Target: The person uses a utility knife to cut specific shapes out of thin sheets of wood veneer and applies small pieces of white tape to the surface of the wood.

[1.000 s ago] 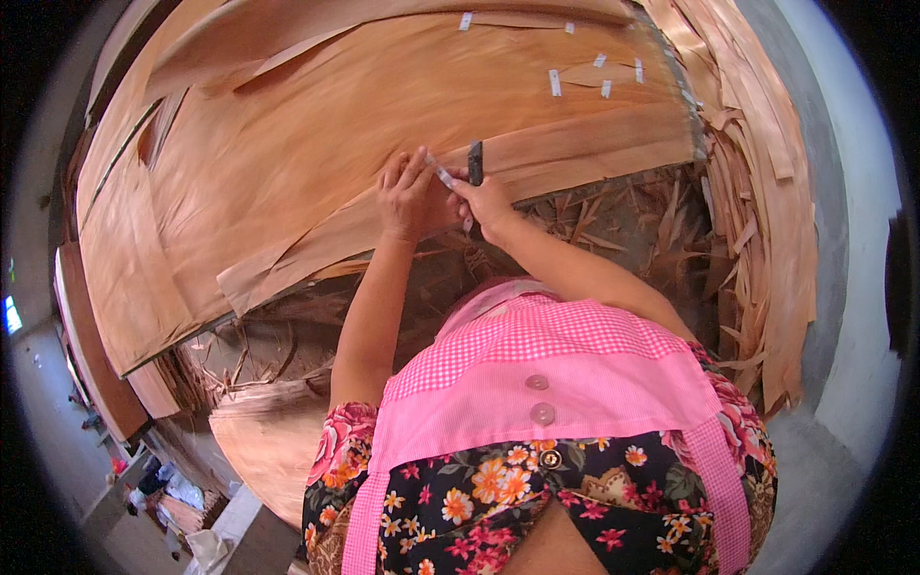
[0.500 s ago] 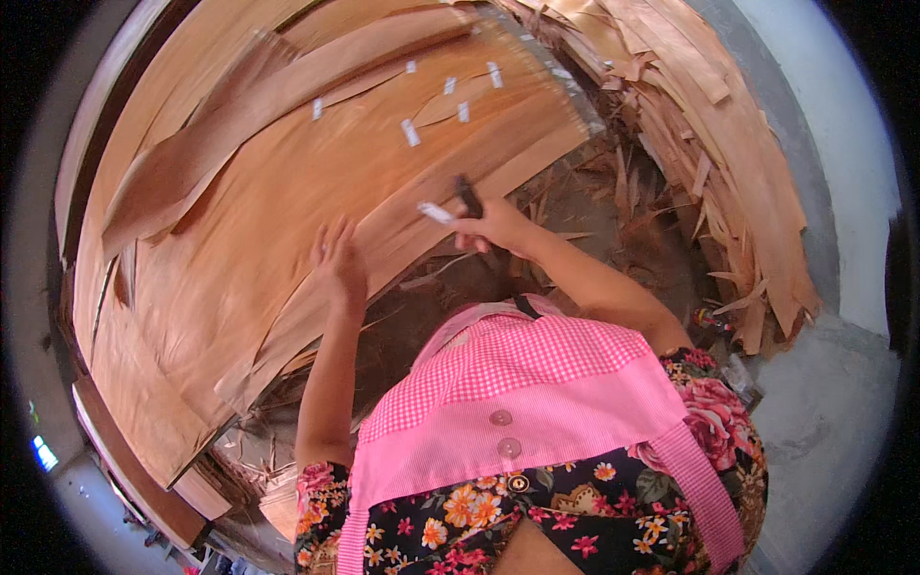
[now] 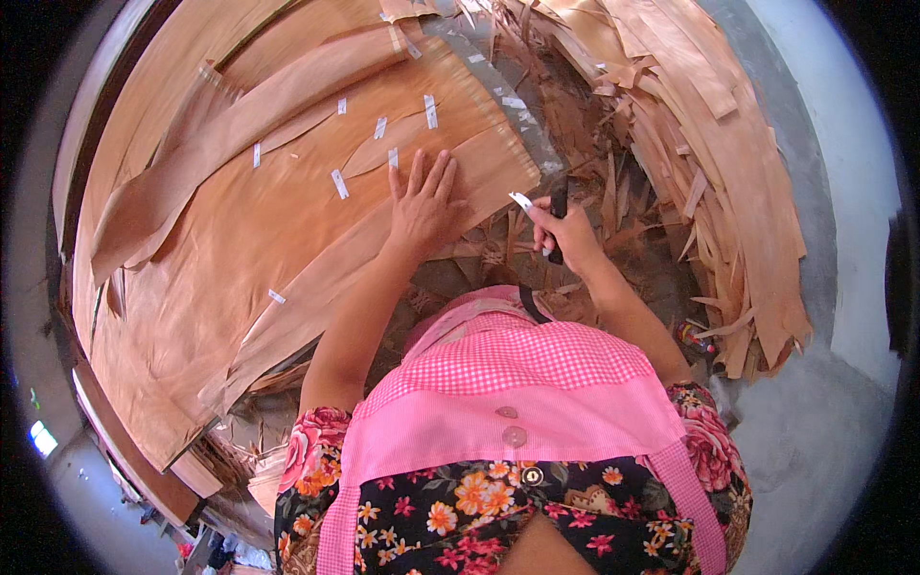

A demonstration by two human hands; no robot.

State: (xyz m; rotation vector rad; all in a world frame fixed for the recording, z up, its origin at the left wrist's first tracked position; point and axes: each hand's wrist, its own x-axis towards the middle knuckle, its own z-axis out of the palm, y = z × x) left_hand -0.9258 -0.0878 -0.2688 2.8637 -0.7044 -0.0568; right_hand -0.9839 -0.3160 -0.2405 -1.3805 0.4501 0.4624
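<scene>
In the head view, the person's left hand (image 3: 424,213) lies spread and ungrasping on the veneer (image 3: 216,278), which stretches ahead and leftward. The right hand (image 3: 572,236), near the veneer's right corner, grasps a black tool (image 3: 559,199) and a white strip (image 3: 520,200).

Fisheye view down on a person in a pink gingham-trimmed apron (image 3: 441,426) at a broad wood veneer sheet (image 3: 240,216) dotted with short white tape strips (image 3: 340,184). The left hand (image 3: 422,216) lies flat near the sheet's near edge, fingers spread. The right hand (image 3: 572,237), just beyond that edge, holds a black tool (image 3: 559,201) and a white tape piece (image 3: 520,200). Veneer scraps (image 3: 733,211) are heaped at right.
</scene>
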